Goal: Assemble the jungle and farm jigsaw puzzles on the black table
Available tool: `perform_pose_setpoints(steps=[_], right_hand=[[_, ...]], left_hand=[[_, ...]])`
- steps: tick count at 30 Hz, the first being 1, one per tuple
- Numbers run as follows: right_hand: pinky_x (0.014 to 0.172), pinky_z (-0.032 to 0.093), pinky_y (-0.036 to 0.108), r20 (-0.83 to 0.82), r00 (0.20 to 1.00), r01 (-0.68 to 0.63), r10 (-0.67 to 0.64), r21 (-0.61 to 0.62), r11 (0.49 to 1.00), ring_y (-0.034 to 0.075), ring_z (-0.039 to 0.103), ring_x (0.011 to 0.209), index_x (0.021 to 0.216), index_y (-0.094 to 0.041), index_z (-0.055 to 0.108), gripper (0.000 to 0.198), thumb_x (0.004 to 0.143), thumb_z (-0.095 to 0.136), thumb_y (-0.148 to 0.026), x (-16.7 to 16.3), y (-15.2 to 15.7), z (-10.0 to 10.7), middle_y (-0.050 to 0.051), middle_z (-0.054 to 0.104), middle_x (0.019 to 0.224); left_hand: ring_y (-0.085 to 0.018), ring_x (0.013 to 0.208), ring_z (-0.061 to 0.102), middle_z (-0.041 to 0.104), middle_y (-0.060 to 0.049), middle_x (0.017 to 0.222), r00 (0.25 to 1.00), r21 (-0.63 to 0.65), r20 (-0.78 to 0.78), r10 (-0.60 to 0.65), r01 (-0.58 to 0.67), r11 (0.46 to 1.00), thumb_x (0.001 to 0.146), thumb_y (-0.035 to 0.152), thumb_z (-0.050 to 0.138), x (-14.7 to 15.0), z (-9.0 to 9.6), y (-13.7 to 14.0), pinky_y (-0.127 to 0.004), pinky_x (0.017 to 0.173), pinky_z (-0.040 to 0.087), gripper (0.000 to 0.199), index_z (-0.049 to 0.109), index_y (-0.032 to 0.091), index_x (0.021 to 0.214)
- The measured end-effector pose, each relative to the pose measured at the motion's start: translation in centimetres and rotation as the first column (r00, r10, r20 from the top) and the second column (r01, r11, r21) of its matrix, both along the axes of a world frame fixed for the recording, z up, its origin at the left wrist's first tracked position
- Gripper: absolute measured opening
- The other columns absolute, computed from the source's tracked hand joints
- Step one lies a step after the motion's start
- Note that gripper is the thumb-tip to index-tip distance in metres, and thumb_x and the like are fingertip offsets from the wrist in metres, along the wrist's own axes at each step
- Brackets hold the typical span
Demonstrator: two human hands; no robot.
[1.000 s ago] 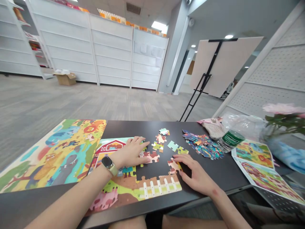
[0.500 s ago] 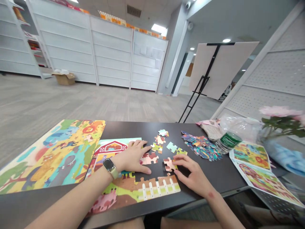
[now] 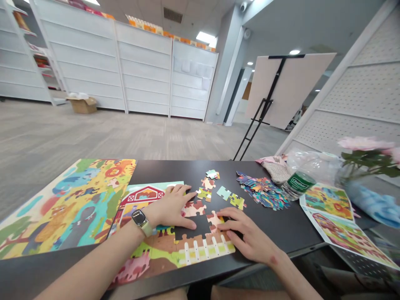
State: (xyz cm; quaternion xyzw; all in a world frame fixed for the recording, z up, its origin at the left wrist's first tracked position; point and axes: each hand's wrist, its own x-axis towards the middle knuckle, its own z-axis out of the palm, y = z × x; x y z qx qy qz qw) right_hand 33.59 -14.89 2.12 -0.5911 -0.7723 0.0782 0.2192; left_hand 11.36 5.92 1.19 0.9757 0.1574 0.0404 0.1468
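A partly assembled farm jigsaw puzzle (image 3: 162, 250) lies on the dark table, with a red barn at its top and a white fence along its lower right. My left hand (image 3: 170, 206), wearing a watch, rests flat across it with fingers spread, covering part of the barn side. A pink-and-brown puzzle piece (image 3: 213, 221) is against the upper edge of the fence section, and the fingers of my right hand (image 3: 246, 235) are closed on its right side. Another pink-and-brown piece (image 3: 195, 208) lies by my left fingertips. Whether the held piece interlocks below I cannot tell.
Loose farm pieces (image 3: 204, 193) lie beyond my hands, with pale blue and green ones (image 3: 231, 197) to their right. Farther right are a pile of blue-orange pieces (image 3: 262, 191), a water bottle (image 3: 298, 185) and a picture sheet (image 3: 340, 225). A finished animal puzzle (image 3: 71, 204) covers the left side.
My right hand has brought the pink-and-brown piece slightly left and down, turning it against the fence section. My left hand stays spread on the puzzle.
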Motion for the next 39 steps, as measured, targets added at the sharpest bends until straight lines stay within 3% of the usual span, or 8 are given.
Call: perform_pose_setpoints(steps=[9, 11, 13, 15, 19, 25, 35, 39], right_hand=[[0.098, 0.05, 0.038, -0.044, 0.994, 0.103, -0.102, 0.026, 0.994, 0.021, 0.06, 0.112, 0.101, -0.024, 0.067, 0.024, 0.093, 0.046, -0.016, -0.7, 0.8, 0.3, 0.008, 0.064, 0.121], [0.1, 0.049, 0.041, -0.097, 0.959, 0.277, -0.264, 0.155, 0.948, 0.022, 0.06, 0.115, 0.106, -0.023, 0.064, 0.024, 0.092, 0.046, -0.017, 1.2, 0.9, -0.6, 0.009, 0.064, 0.122], [0.103, 0.046, 0.047, -0.116, 0.887, 0.461, -0.447, 0.263, 0.847, 0.026, 0.059, 0.117, 0.106, -0.021, 0.063, 0.022, 0.089, 0.05, -0.02, 3.4, 0.8, -1.6, 0.011, 0.065, 0.119], [0.105, 0.044, 0.051, -0.068, 0.843, 0.534, -0.534, 0.24, 0.811, 0.03, 0.058, 0.119, 0.115, -0.02, 0.061, 0.032, 0.084, 0.057, -0.025, 5.1, 0.8, -2.5, 0.012, 0.065, 0.122], [0.1, 0.049, 0.048, -0.023, 0.828, 0.559, -0.56, 0.117, 0.821, 0.028, 0.063, 0.111, 0.12, -0.019, 0.06, 0.038, 0.085, 0.057, -0.032, 5.9, 0.7, -3.0, 0.011, 0.067, 0.118], [0.092, 0.054, 0.041, -0.068, 0.801, 0.599, -0.595, 0.103, 0.794, 0.024, 0.067, 0.1, 0.114, -0.021, 0.06, 0.034, 0.083, 0.06, -0.034, 5.1, 0.5, -2.5, 0.008, 0.068, 0.112], [0.085, 0.057, 0.04, -0.048, 0.826, 0.554, -0.562, 0.255, 0.793, 0.024, 0.069, 0.092, 0.111, -0.021, 0.064, 0.03, 0.086, 0.062, -0.037, 4.5, 0.0, -2.6, 0.009, 0.069, 0.112], [0.093, 0.054, 0.046, -0.091, 0.802, 0.579, -0.59, 0.359, 0.732, 0.028, 0.069, 0.097, 0.105, -0.021, 0.068, 0.027, 0.087, 0.062, -0.04, 3.8, -0.3, -2.3, 0.01, 0.071, 0.108]], left_hand=[[-0.042, 0.142, 0.031, 0.033, -0.015, 0.158, 1.0, -0.014, -0.007, 0.006, -0.006, 1.0, 0.071, 0.083, 0.059, 0.0, 0.0, 0.0, -0.058, 0.113, 0.025, 0.101, 0.036, 0.027, 0.153], [-0.042, 0.142, 0.031, 0.033, -0.015, 0.158, 1.0, -0.018, -0.011, 0.007, -0.007, 1.0, 0.072, 0.083, 0.058, -0.1, 0.0, 0.0, -0.058, 0.114, 0.025, 0.101, 0.036, 0.028, 0.153], [-0.041, 0.142, 0.03, 0.033, -0.015, 0.158, 1.0, -0.023, -0.012, 0.0, 0.0, 1.0, 0.072, 0.083, 0.057, -0.1, 0.0, 0.0, -0.058, 0.114, 0.025, 0.1, 0.036, 0.028, 0.153], [-0.042, 0.143, 0.029, 0.032, -0.014, 0.159, 1.0, -0.029, -0.014, -0.007, 0.006, 1.0, 0.074, 0.083, 0.057, -0.1, -0.1, 0.1, -0.059, 0.114, 0.024, 0.099, 0.035, 0.028, 0.153], [-0.043, 0.144, 0.027, 0.031, -0.015, 0.159, 1.0, -0.044, -0.023, 0.008, -0.009, 0.999, 0.073, 0.079, 0.061, -0.1, -0.1, 0.1, -0.061, 0.114, 0.022, 0.099, 0.035, 0.028, 0.153], [-0.043, 0.143, 0.028, 0.034, -0.014, 0.157, 1.0, -0.087, 0.007, -0.015, 0.016, 0.996, 0.073, 0.074, 0.067, -0.2, 0.3, 0.1, -0.061, 0.112, 0.025, 0.085, 0.046, 0.037, 0.146], [-0.042, 0.139, 0.033, 0.038, -0.012, 0.153, 0.998, -0.097, 0.041, -0.043, 0.046, 0.994, 0.074, 0.07, 0.069, -0.2, 0.5, 0.1, -0.06, 0.11, 0.027, 0.074, 0.054, 0.039, 0.139], [-0.041, 0.138, 0.035, 0.04, -0.012, 0.151, 0.997, -0.092, 0.051, -0.053, 0.057, 0.994, 0.074, 0.071, 0.068, -0.3, 0.5, 0.1, -0.059, 0.11, 0.028, 0.073, 0.055, 0.038, 0.138]])
